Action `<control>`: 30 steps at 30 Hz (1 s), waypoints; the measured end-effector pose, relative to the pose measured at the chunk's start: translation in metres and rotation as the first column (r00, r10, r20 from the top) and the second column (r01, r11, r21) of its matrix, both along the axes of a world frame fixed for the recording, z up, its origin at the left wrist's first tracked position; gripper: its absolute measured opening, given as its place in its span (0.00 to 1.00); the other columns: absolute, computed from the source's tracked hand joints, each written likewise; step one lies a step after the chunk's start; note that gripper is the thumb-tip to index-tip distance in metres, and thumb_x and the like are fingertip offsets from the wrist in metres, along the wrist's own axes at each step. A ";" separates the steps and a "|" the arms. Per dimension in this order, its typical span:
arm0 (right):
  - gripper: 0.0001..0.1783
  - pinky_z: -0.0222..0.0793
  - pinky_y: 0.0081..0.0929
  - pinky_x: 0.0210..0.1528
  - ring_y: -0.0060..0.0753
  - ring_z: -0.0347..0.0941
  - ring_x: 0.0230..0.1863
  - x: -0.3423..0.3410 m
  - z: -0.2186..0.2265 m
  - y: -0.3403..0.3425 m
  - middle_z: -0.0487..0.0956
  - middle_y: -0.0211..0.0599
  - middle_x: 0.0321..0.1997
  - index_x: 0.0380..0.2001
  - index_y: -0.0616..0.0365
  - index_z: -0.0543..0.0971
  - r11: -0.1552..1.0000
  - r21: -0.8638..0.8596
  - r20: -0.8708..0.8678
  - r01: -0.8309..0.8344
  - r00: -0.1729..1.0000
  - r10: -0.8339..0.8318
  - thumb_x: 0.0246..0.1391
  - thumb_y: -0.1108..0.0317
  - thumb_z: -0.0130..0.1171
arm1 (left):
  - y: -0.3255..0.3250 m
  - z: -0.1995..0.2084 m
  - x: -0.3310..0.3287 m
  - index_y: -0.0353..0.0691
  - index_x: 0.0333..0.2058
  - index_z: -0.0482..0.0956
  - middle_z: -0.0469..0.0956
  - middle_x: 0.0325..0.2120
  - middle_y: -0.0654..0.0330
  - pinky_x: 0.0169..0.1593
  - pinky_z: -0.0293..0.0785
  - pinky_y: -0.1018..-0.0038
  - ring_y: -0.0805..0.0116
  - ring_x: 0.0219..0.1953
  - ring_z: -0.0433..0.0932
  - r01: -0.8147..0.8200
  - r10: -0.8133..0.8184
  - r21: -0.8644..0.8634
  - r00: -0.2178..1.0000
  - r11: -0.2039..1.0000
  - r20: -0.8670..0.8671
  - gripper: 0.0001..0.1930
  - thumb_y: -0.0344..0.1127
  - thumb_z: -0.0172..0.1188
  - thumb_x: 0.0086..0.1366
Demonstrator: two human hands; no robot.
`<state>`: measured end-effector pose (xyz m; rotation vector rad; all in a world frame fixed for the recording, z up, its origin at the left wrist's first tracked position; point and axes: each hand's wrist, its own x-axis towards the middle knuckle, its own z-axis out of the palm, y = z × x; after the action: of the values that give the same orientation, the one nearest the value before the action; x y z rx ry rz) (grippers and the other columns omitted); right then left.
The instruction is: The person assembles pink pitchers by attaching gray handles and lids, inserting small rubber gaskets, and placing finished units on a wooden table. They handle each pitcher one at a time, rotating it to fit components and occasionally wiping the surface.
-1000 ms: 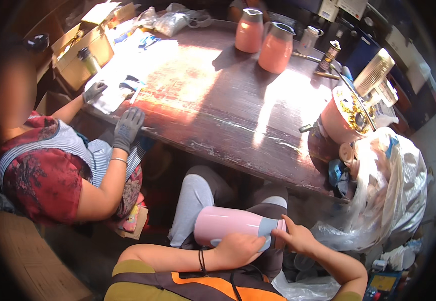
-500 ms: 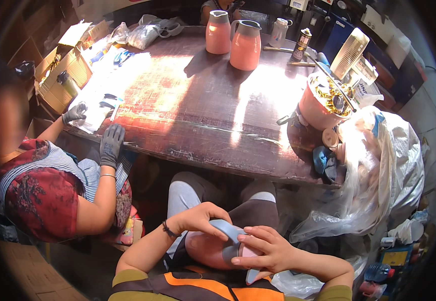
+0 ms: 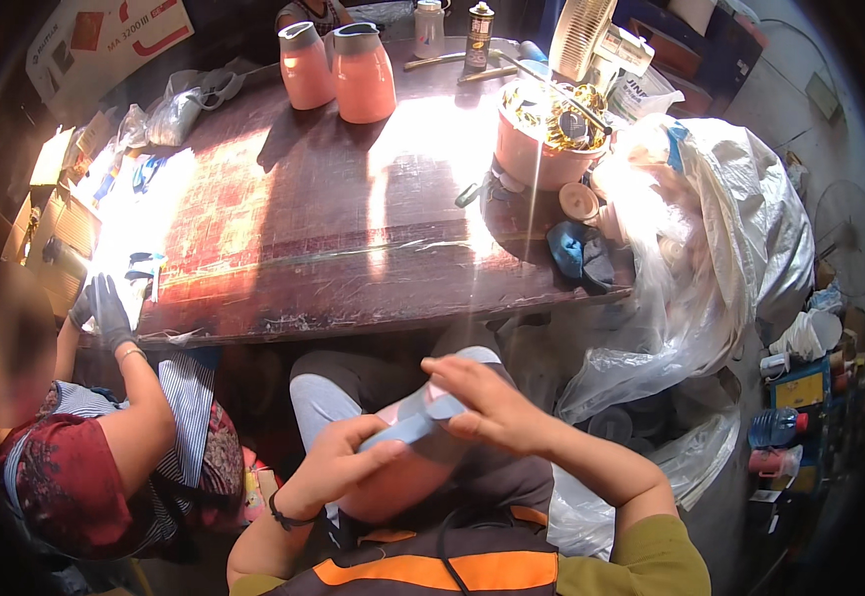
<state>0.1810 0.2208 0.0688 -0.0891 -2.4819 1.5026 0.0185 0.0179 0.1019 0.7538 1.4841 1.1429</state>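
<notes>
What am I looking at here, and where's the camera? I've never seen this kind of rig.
There's no machine: these are a person's two bare hands, filmed by a wide fisheye camera worn on the head and looking down, so straight edges bend near the rim. The left hand holds a pink pitcher by its blue-grey handle, over the lap; the right hand lies across its top end. On the dark wooden table stand two more pink pitchers, a spray can and a pink bucket of gold-coloured parts. The gloved hands at left belong to a co-worker.
</notes>
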 end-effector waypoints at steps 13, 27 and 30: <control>0.21 0.66 0.42 0.52 0.46 0.71 0.51 -0.106 -0.074 0.213 0.78 0.40 0.46 0.46 0.57 0.75 0.419 0.679 -0.244 0.602 0.724 -0.645 0.56 0.53 0.54 | 0.007 -0.041 0.034 0.38 0.38 0.65 0.68 0.19 0.64 0.23 0.64 0.81 0.78 0.19 0.66 -0.589 0.522 0.164 0.791 0.792 0.319 0.10 0.38 0.53 0.68; 0.17 0.66 0.39 0.42 0.44 0.72 0.42 -0.072 -0.078 0.176 0.77 0.39 0.42 0.40 0.55 0.78 0.420 0.718 -0.210 0.555 0.748 -0.630 0.49 0.57 0.62 | 0.033 -0.056 0.007 0.36 0.42 0.65 0.68 0.23 0.62 0.30 0.68 0.79 0.76 0.23 0.67 -0.571 0.519 0.141 0.805 0.808 0.285 0.12 0.38 0.51 0.68; 0.06 0.68 0.42 0.41 0.49 0.74 0.38 -0.064 -0.073 0.207 0.78 0.41 0.36 0.33 0.54 0.80 0.485 0.581 -0.308 0.654 0.728 -0.612 0.51 0.66 0.59 | 0.031 -0.056 0.006 0.37 0.42 0.65 0.67 0.22 0.63 0.30 0.68 0.79 0.76 0.23 0.67 -0.576 0.526 0.130 0.802 0.807 0.283 0.11 0.38 0.51 0.69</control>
<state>0.1171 0.4281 -0.0038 -0.7371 -2.3474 0.2683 0.0247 0.0489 0.0462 0.2934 1.4320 1.7941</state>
